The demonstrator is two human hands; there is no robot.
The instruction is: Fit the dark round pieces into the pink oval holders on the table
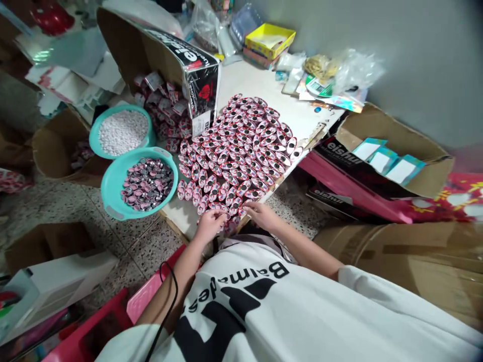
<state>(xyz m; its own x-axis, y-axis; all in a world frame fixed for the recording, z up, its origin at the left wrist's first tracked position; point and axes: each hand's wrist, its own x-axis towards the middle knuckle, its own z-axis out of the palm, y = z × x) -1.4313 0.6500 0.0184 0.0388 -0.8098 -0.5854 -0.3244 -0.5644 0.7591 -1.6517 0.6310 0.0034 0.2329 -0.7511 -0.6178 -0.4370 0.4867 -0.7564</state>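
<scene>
Many small red, pink and white printed packets (241,146) stand packed together on a white table, their eye-shaped ends facing up. A dark or pink round piece shows in the middle of many of them. At the near edge of this group, my left hand (211,225) has its thumb and fingers pinched together by the front packets; what they hold is too small to make out. Just to the right, my right hand (261,215) touches the group's near right edge with fingers drawn together, and its fingertips' contents are unclear.
Left of the packets stand a teal basin (109,193) of round pink and dark metallic pieces and another teal basin (94,133) of small white pieces. Behind is a tipped carton (204,90) holding more packets. A yellow tray (269,40) lies at the back; an open carton (400,130) sits right.
</scene>
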